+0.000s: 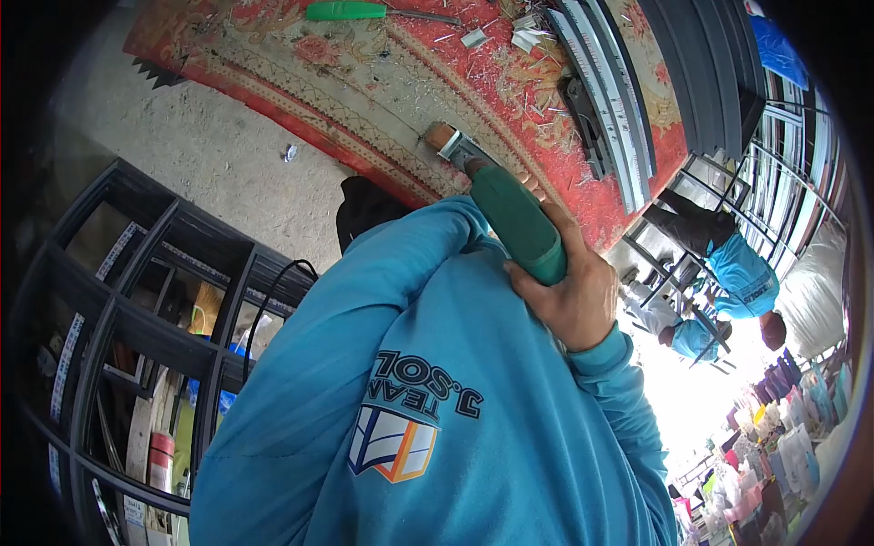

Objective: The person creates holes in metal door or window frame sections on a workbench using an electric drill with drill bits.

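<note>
A green power tool [517, 223] with a metal front piece and a brown tip [441, 136] extends over the red carpet [355, 150]. My right hand [583, 291] grips its rear body, thumb on the near side. The blue left sleeve [428, 232] crosses my chest and ends behind the tool. Most of my left hand [533, 187] is hidden there, with only curled fingertips showing past the tool's far side. Thin pale scraps lie scattered on the carpet beyond the tip.
A green-handled screwdriver [346, 11] lies on the carpet's far side. Long metal strips [605, 100] and dark profiles [701, 73] lie right. A black frame [164, 282] stands left, with a dark cable [264, 305]. Two people in blue [742, 268] work at far right.
</note>
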Available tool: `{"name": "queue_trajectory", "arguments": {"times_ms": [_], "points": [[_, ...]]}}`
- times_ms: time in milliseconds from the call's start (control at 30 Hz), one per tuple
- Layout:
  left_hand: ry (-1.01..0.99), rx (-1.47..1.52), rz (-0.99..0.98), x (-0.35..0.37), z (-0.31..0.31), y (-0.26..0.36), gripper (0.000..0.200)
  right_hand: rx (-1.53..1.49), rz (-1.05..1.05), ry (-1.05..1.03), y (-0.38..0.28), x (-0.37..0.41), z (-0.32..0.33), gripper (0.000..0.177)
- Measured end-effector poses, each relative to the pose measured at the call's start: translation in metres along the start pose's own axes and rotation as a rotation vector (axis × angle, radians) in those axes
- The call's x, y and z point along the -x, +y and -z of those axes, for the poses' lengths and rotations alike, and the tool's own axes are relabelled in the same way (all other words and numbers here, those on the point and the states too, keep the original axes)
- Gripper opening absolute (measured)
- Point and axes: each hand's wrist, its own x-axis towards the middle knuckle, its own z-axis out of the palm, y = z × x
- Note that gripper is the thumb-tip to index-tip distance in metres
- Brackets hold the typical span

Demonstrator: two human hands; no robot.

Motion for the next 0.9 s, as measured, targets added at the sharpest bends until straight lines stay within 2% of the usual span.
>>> {"name": "queue_trajectory", "arguments": {"times_ms": [167,233,267,333,467,533,567,633,667,733,900], "points": [[-0.091,-0.012,-0.013,0.001,0.016,-0.001,0.05,0.03,-0.049,-0.047,-0.004,0.001,0.002,0.078],[-0.195,0.059,-0.017,0.0,0.032,-0.003,0.055,0.077,-0.068,-0.069,-0.006,0.002,0.0,0.078],[-0.195,0.061,-0.024,-0.002,0.028,-0.002,0.055,0.088,-0.024,-0.042,-0.006,0.002,-0.002,0.078],[-0.344,0.067,0.016,-0.008,0.019,-0.001,0.058,0.099,0.017,-0.013,-0.009,0.001,-0.002,0.078],[-0.236,0.104,0.006,-0.002,0.034,-0.002,0.059,0.093,-0.057,-0.078,-0.018,-0.001,0.001,0.077],[-0.425,0.223,0.036,-0.011,0.047,-0.004,0.06,0.113,-0.091,-0.107,-0.018,0.001,0.0,0.077],[-0.421,0.224,0.035,-0.009,0.04,-0.004,0.06,0.113,-0.059,-0.07,-0.016,0.002,-0.002,0.077],[-0.239,0.142,0.0,0.002,0.02,-0.003,0.061,0.115,-0.027,-0.035,-0.016,0.002,-0.004,0.076],[-0.238,0.143,-0.001,0.003,0.02,-0.002,0.061,0.109,-0.03,-0.042,-0.016,0.001,-0.003,0.076],[-0.1,0.052,0.001,0.004,0.021,-0.001,0.056,0.105,-0.037,-0.042,-0.016,0.0,-0.002,0.076],[-0.146,0.098,0.017,-0.005,0.023,-0.006,0.057,0.082,-0.011,-0.028,-0.014,-0.009,0.006,0.074]]}}
